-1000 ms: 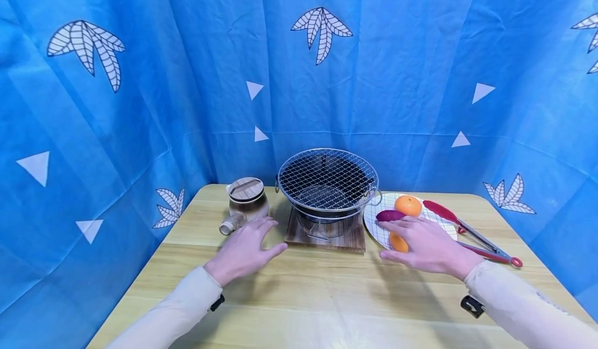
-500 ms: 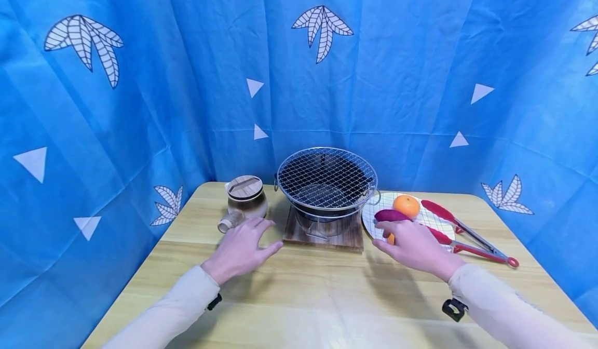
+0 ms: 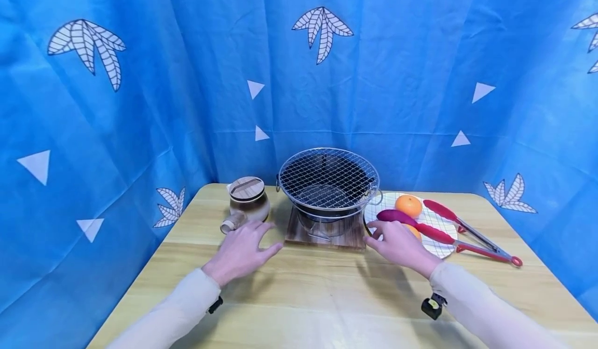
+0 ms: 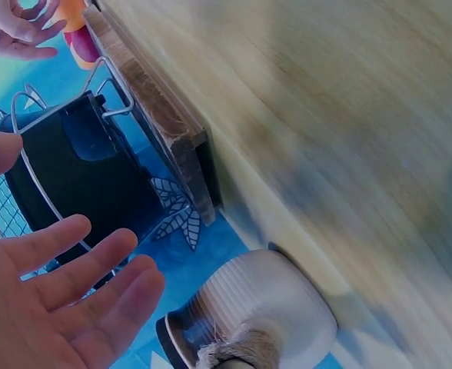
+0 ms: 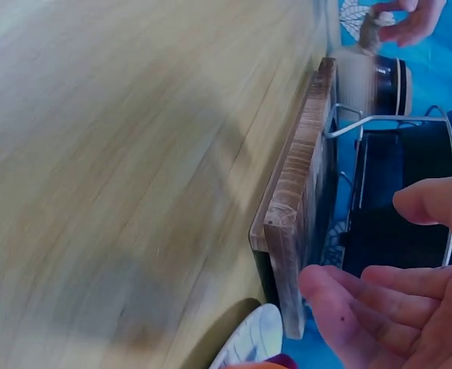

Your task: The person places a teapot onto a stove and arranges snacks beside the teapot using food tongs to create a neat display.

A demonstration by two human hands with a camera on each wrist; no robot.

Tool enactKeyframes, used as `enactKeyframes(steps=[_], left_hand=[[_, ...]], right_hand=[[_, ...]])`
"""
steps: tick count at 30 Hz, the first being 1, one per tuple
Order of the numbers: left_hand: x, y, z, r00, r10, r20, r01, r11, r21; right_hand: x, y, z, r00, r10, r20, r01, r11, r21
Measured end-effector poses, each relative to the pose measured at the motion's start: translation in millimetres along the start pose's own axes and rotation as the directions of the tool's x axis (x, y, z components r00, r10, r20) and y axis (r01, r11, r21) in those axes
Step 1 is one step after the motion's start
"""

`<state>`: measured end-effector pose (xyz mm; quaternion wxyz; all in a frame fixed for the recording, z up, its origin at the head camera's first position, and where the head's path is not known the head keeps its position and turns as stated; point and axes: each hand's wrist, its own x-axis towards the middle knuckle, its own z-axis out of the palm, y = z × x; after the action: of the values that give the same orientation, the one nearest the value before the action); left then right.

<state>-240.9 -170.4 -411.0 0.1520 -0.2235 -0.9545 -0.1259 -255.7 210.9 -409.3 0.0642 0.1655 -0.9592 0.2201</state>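
In the head view my left hand (image 3: 243,253) hovers palm down, fingers spread, just in front of a lidded side-handled pot (image 3: 254,209). The left wrist view shows nothing in that hand (image 4: 80,300). My right hand (image 3: 399,242) hangs over the near left edge of a white gridded plate (image 3: 441,218), its fingers loosely bent and holding nothing. A round charcoal grill with a wire mesh (image 3: 329,180) stands between the hands on a wooden board (image 3: 348,240). On the plate lie an orange mandarin (image 3: 408,205), a purple elongated vegetable (image 3: 392,215) and a second orange fruit (image 3: 414,231), partly hidden.
Red-tipped tongs (image 3: 439,210) lie spread across the plate, their handle end reaching right over the wooden table (image 3: 317,297). A blue patterned curtain (image 3: 402,79) hangs behind and at both sides. The grill has wire side handles, and the pot's handle points toward the near left.
My right hand has shifted left and its fingers have bent, uncovering more of the plate and tongs. The left hand has barely moved.
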Motion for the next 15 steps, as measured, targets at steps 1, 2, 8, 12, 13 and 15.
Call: enactKeyframes(steps=[1, 2, 8, 12, 13, 15], left_hand=[[-1.5, -0.8, 0.3, 1.000, -0.003, -0.005, 0.003, 1.000, 0.001], [-3.1, -1.7, 0.6, 1.000, -0.008, -0.011, 0.008, 1.000, 0.003], [-8.6, -4.8, 2.0, 1.000, -0.016, -0.012, 0.016, 1.000, 0.013], [-6.7, -2.3, 3.5, 1.000, -0.002, 0.006, 0.002, 1.000, 0.019], [-6.0, -1.6, 4.1, 1.000, 0.001, 0.006, -0.001, 1.000, 0.020], [-5.0, -0.6, 5.3, 1.000, 0.005, 0.006, -0.005, 1.000, 0.023]], right_hand=[[2, -1, 1, 1.000, 0.009, 0.012, -0.009, 1.000, 0.007], [5, -2, 3, 1.000, 0.018, 0.022, -0.018, 1.000, 0.008], [15, -4, 12, 0.992, 0.106, 0.062, -0.107, 0.994, 0.023], [15, -2, 18, 0.985, 0.164, 0.059, -0.166, 0.986, 0.028], [15, -1, 19, 0.983, 0.174, 0.059, -0.176, 0.984, 0.030], [14, 1, 23, 0.978, 0.199, 0.063, -0.201, 0.979, 0.035]])
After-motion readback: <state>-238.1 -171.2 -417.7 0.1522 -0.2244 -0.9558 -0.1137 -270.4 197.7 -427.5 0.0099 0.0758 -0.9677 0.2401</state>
